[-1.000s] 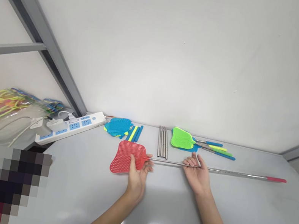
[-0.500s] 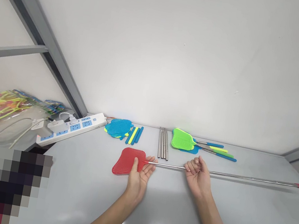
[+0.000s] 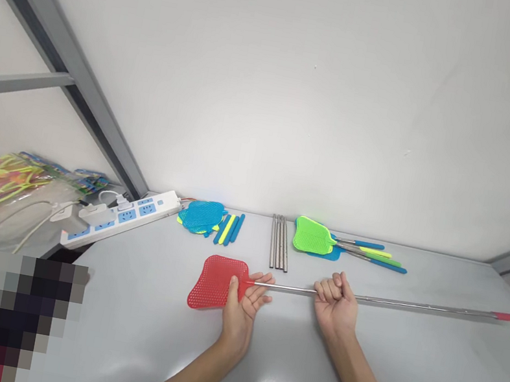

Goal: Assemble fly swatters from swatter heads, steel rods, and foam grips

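A red fly swatter [image 3: 218, 282] lies across both my hands, its long metal rod drawn out toward the right and ending in a red grip. My left hand [image 3: 242, 307] holds it where the head meets the rod, thumb on top and fingers behind. Farther along, my right hand [image 3: 336, 304] is closed around the middle of the rod. Beyond my hands, several bare metal rods [image 3: 280, 243] lie side by side. To their right are several finished-looking swatters with a green head [image 3: 313, 237] on top.
Blue swatter heads [image 3: 204, 216] are stacked at the back left, beside several blue and yellow grips [image 3: 229, 229]. A white power strip [image 3: 124, 219] with plugs and cables runs along the left edge. Farther left is a plastic bag of colourful items [image 3: 4, 183]. A wall stands behind the table [image 3: 122, 326].
The swatter's red grip end has shifted left, fully into view. Its head has tilted and dropped slightly, and my left hand has moved a little right along it.
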A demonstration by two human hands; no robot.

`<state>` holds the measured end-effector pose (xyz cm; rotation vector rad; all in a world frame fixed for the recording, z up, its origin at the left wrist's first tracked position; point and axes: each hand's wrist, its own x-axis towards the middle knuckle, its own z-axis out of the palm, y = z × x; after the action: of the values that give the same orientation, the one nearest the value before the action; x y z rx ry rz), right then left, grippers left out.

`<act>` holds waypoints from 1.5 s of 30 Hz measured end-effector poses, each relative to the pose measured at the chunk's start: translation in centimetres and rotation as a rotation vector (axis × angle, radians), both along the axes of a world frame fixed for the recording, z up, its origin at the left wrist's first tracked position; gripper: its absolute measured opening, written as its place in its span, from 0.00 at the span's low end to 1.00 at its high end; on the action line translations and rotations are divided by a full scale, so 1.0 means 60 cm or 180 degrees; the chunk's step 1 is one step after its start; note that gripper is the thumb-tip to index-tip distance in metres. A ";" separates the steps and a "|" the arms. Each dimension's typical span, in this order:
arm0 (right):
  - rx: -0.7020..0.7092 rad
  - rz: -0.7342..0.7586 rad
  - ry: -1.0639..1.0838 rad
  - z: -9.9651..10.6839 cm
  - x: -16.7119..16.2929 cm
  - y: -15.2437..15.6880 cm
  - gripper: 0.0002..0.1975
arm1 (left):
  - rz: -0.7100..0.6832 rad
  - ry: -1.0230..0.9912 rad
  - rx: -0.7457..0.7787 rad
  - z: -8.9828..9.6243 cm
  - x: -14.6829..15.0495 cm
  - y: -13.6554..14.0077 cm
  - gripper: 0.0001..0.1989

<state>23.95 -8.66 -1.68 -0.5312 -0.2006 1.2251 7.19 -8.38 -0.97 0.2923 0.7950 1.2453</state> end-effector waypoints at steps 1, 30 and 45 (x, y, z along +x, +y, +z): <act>0.0000 -0.0002 0.0037 0.000 0.000 0.000 0.13 | -0.0031 0.0002 0.0014 0.000 0.001 -0.001 0.18; 0.0103 0.0057 0.0053 0.005 -0.016 0.000 0.13 | -0.0228 0.0162 0.0313 -0.005 0.006 -0.005 0.20; 0.0376 0.0257 0.0276 0.023 0.010 0.000 0.10 | -0.0101 0.0617 0.0270 -0.001 0.007 0.011 0.21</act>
<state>24.53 -8.68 -0.28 -0.3697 -0.2210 1.3035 7.62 -7.74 -1.04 0.4985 0.9008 1.2351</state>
